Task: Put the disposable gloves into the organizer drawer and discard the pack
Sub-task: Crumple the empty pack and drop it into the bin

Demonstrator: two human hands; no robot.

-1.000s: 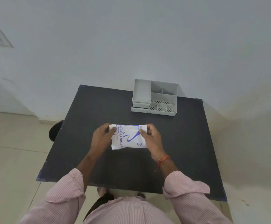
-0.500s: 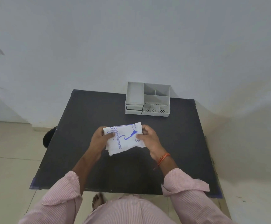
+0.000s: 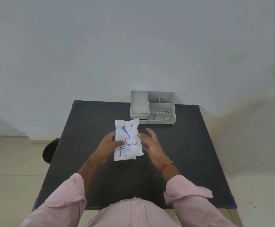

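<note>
A white pack of disposable gloves (image 3: 127, 138) with blue print stands lengthwise above the middle of the black table (image 3: 87, 122). My left hand (image 3: 108, 145) grips its left edge, thumb on the front. My right hand (image 3: 150, 142) is just right of the pack with fingers spread; its thumb tip is at the pack's right edge and it holds nothing. The grey organizer (image 3: 152, 108) sits at the table's far edge, its two small drawers (image 3: 139, 116) closed at the left front, partly hidden behind the pack's top.
A white wall rises right behind the table. A dark round object (image 3: 49, 150) shows on the floor by the table's left edge. Tiled floor lies on both sides.
The pack has turned from lying sideways to standing lengthwise and is held higher. My right hand has let go of it and opened; my left hand keeps its grip.
</note>
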